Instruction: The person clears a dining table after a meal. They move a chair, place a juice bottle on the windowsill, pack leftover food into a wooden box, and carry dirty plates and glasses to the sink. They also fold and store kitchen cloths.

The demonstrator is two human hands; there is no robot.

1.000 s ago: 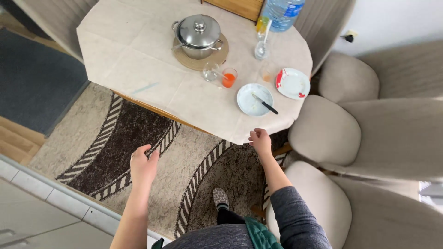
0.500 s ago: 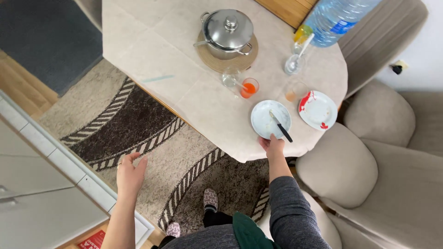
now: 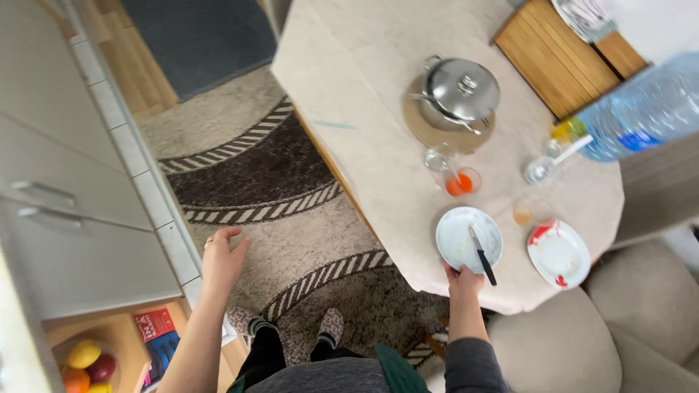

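— So where is the white plate (image 3: 468,239)?

— Lower right of centre, near the table's (image 3: 349,65) front edge, a black-handled knife (image 3: 480,255) lying across it. The right hand (image 3: 463,279) pinches its near rim.

— And the left hand (image 3: 222,258)?

— Spread, holding nothing, over the patterned rug (image 3: 240,175) at lower left, beside the cabinet (image 3: 65,218).

— Neighbours?

— A red-stained plate (image 3: 559,254) just right; glass of orange drink (image 3: 461,182) above; open cloth upper centre.

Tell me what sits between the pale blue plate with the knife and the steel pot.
In the head view, a glass of orange drink and an empty clear glass sit between the plate and the pot.
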